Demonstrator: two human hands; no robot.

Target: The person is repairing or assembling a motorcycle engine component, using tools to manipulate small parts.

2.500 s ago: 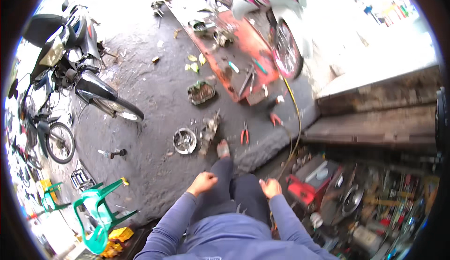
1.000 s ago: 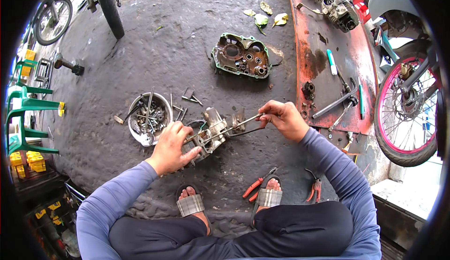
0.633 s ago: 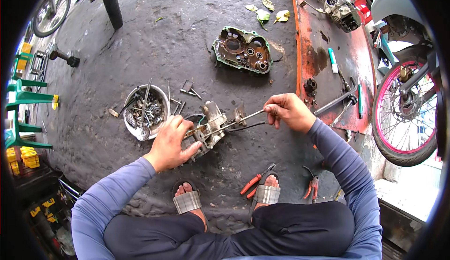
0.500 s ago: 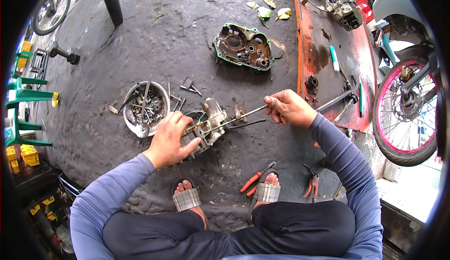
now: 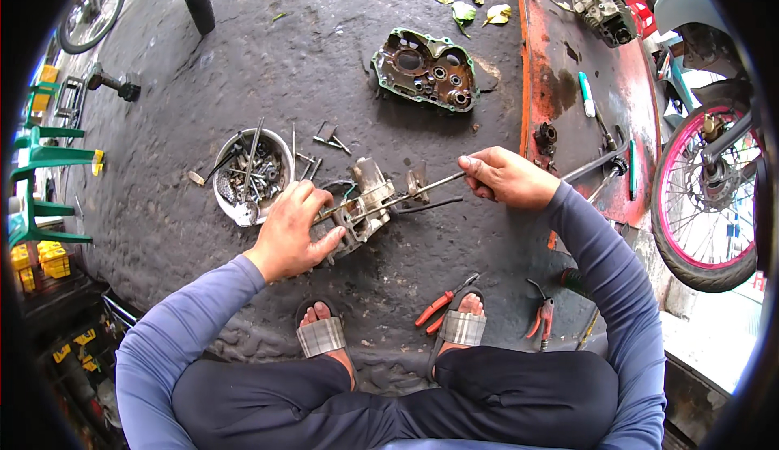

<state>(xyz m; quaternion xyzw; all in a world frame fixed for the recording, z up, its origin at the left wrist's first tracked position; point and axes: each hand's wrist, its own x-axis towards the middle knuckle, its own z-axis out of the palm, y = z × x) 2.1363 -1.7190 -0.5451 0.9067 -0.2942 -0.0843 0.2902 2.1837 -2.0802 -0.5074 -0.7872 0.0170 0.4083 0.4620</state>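
A grey metal engine casing (image 5: 372, 184) with long thin metal rods sticking out of it lies on the ground before me. My left hand (image 5: 294, 235) grips its left side, thumb toward me and fingers over the far edge; part of the casing is hidden under the palm. Between thumb and fingertips, my right hand (image 5: 515, 178) pinches the right end of one slim metal rod (image 5: 432, 185), which slants down leftward into the casing. A black hose-like piece (image 5: 430, 206) juts out below that rod.
Left of the casing stands a round bowl (image 5: 290, 143) of bolts and small parts. Farther off lies an open crankcase half (image 5: 428, 71). Red-handled pliers (image 5: 434, 308) and a red-handled tool (image 5: 542, 318) lie near my feet. Rightward are an orange-edged metal sheet (image 5: 560, 52) with tools and a pink-rimmed wheel (image 5: 659, 194).
The whole view has shifted slightly. Both hands keep the same holds on the casing and the rod, with little visible movement.
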